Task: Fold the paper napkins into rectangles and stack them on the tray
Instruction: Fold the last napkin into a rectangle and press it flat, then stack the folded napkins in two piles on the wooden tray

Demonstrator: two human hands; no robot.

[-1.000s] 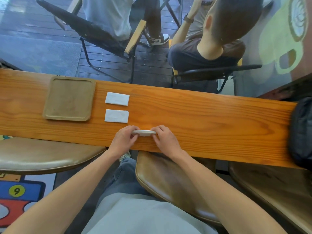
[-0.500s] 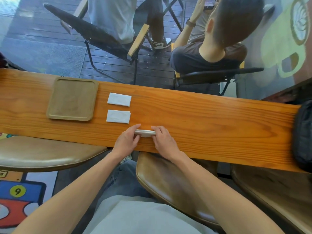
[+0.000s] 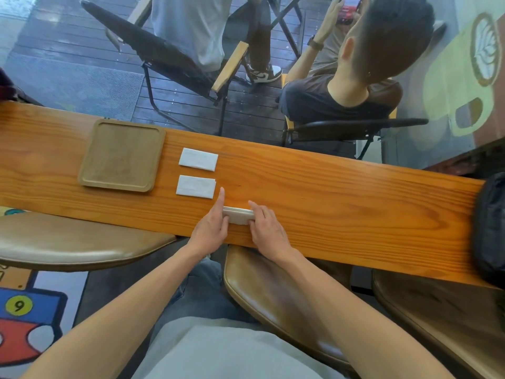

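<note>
Two hands, left hand point(image 3: 211, 229) and right hand point(image 3: 266, 231), each keep a narrow grip pinching the ends of a white, partly folded napkin point(image 3: 237, 215) on the table point(image 3: 341, 201), right of the tray point(image 3: 121, 155), nearer than two folded napkins point(image 3: 196, 173) beside the tray.

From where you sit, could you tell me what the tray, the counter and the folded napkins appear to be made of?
The tray looks like matte, pale brown wood or bamboo, with faint grain and a raised rim. The counter seems to be varnished orange-toned wood: bold grain lines and a slight sheen. The folded napkins look like thin white paper, matte, with crisp folded edges.
</note>
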